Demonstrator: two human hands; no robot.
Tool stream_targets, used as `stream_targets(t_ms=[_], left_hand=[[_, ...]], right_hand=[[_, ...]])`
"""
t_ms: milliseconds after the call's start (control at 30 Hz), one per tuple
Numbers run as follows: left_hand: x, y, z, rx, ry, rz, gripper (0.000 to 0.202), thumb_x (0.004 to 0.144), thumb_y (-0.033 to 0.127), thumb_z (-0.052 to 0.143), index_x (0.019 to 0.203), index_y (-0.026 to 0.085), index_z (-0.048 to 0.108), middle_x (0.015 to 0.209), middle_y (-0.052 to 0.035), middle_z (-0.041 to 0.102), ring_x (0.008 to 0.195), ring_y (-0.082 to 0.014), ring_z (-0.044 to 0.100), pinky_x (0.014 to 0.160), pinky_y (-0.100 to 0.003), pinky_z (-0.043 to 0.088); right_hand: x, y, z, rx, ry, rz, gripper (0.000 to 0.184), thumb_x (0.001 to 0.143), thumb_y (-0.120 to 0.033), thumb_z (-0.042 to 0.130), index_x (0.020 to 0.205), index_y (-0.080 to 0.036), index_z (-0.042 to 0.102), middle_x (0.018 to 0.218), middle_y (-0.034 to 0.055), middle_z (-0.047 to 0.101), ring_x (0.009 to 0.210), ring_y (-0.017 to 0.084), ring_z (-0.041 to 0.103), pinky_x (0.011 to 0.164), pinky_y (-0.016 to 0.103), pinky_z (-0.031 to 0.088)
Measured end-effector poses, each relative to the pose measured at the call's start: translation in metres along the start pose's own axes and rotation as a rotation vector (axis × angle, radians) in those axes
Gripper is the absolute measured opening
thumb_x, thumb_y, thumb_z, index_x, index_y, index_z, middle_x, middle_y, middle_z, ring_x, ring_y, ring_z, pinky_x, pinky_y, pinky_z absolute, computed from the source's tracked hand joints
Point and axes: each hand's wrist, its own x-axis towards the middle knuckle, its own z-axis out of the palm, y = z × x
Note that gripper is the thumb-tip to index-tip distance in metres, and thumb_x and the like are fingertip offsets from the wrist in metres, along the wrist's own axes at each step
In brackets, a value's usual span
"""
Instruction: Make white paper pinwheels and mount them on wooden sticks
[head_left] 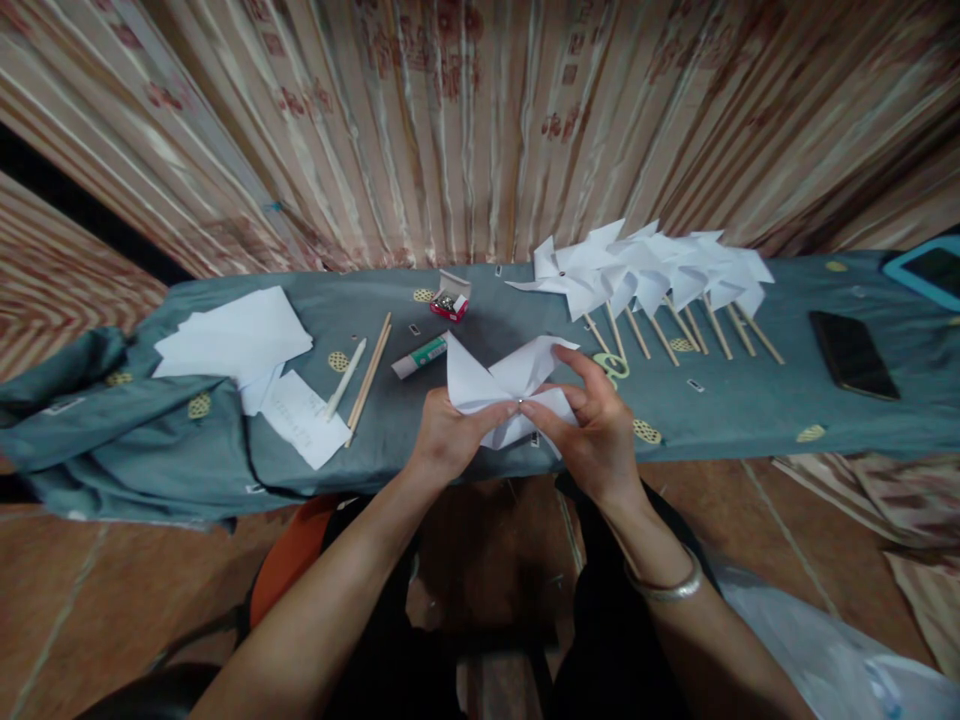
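Observation:
A white paper pinwheel (480, 382) is held between both hands above the table's near edge. My left hand (454, 428) grips its left side, the thumb reaching to the centre. From the right, my right hand (596, 420) pinches the paper, its thumb also at the middle and its fingers behind and along the upper blade. A small shiny pin head (520, 403) shows at the centre between the two thumb tips. The back of the pinwheel is hidden. Just beyond it lie a glue stick (421, 355) and an open red box of pins (450, 300).
Several finished pinwheels (645, 265) on sticks overlap at the back right, near green-handled scissors (613, 368). A phone (853, 355) lies far right. On the left are white paper sheets (232, 335), a written slip (304, 420), a white pen (346, 378) and wooden sticks (369, 378).

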Motion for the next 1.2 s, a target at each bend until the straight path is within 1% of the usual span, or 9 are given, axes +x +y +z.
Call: stream_targets(t_ms=[133, 433, 600, 700, 800, 1033, 1200], left_hand=[[-0.0004, 0.0026, 0.0009, -0.014, 0.000, -0.004, 0.025, 0.047, 0.024, 0.084, 0.067, 0.012, 0.075, 0.067, -0.0031, 0.072, 0.060, -0.0153, 0.062, 0.058, -0.025, 0.051], [-0.0013, 0.0055, 0.0031, -0.031, 0.030, -0.015, 0.026, 0.045, 0.023, 0.085, 0.065, 0.011, 0.074, 0.066, -0.0030, 0.072, 0.059, -0.0148, 0.062, 0.057, -0.025, 0.051], [-0.0020, 0.0066, 0.0032, -0.026, 0.022, -0.015, 0.029, 0.045, 0.025, 0.086, 0.067, 0.011, 0.075, 0.069, -0.0039, 0.073, 0.061, -0.0159, 0.063, 0.059, -0.026, 0.051], [-0.0015, 0.0066, 0.0029, -0.027, 0.018, -0.013, 0.030, 0.045, 0.026, 0.086, 0.068, 0.011, 0.075, 0.070, -0.0047, 0.073, 0.063, -0.0170, 0.064, 0.060, -0.027, 0.052], [-0.0006, 0.0060, 0.0017, -0.012, 0.013, -0.011, 0.029, 0.046, 0.026, 0.086, 0.068, 0.011, 0.075, 0.069, -0.0049, 0.073, 0.063, -0.0177, 0.064, 0.060, -0.027, 0.052], [-0.0008, 0.0069, -0.0002, -0.008, -0.002, -0.020, 0.024, 0.048, 0.024, 0.084, 0.064, 0.011, 0.073, 0.064, -0.0031, 0.070, 0.058, -0.0147, 0.060, 0.055, -0.024, 0.049], [-0.0003, 0.0043, -0.0016, -0.016, -0.024, -0.006, 0.025, 0.049, 0.024, 0.084, 0.068, 0.011, 0.074, 0.068, -0.0035, 0.072, 0.060, -0.0150, 0.062, 0.059, -0.025, 0.051]], right_hand=[[0.0000, -0.0005, 0.0010, 0.025, -0.001, 0.016, 0.067, 0.070, -0.038, 0.078, 0.130, -0.024, 0.049, 0.082, 0.0003, 0.072, 0.067, 0.020, 0.066, 0.068, 0.038, 0.058], [0.0012, -0.0016, 0.0002, -0.007, -0.004, 0.008, 0.066, 0.071, -0.039, 0.077, 0.129, -0.023, 0.050, 0.082, 0.0004, 0.072, 0.066, 0.019, 0.064, 0.068, 0.038, 0.057], [0.0017, -0.0001, -0.0003, -0.017, -0.012, 0.001, 0.066, 0.072, -0.040, 0.077, 0.130, -0.024, 0.050, 0.082, 0.0003, 0.072, 0.068, 0.020, 0.065, 0.070, 0.039, 0.058], [0.0021, 0.0019, -0.0009, -0.027, -0.024, -0.022, 0.063, 0.073, -0.040, 0.077, 0.129, -0.026, 0.051, 0.085, 0.0011, 0.072, 0.071, 0.021, 0.066, 0.070, 0.039, 0.059], [0.0021, 0.0020, -0.0006, -0.023, -0.024, -0.021, 0.063, 0.073, -0.041, 0.076, 0.129, -0.025, 0.051, 0.084, 0.0012, 0.072, 0.070, 0.021, 0.066, 0.070, 0.039, 0.059], [0.0013, -0.0024, 0.0028, 0.015, -0.022, 0.019, 0.064, 0.071, -0.043, 0.077, 0.127, -0.023, 0.052, 0.082, 0.0008, 0.072, 0.067, 0.020, 0.065, 0.067, 0.037, 0.057], [0.0015, 0.0003, 0.0036, 0.015, -0.035, 0.021, 0.062, 0.072, -0.042, 0.076, 0.126, -0.024, 0.053, 0.082, 0.0008, 0.072, 0.067, 0.020, 0.066, 0.065, 0.036, 0.056]])
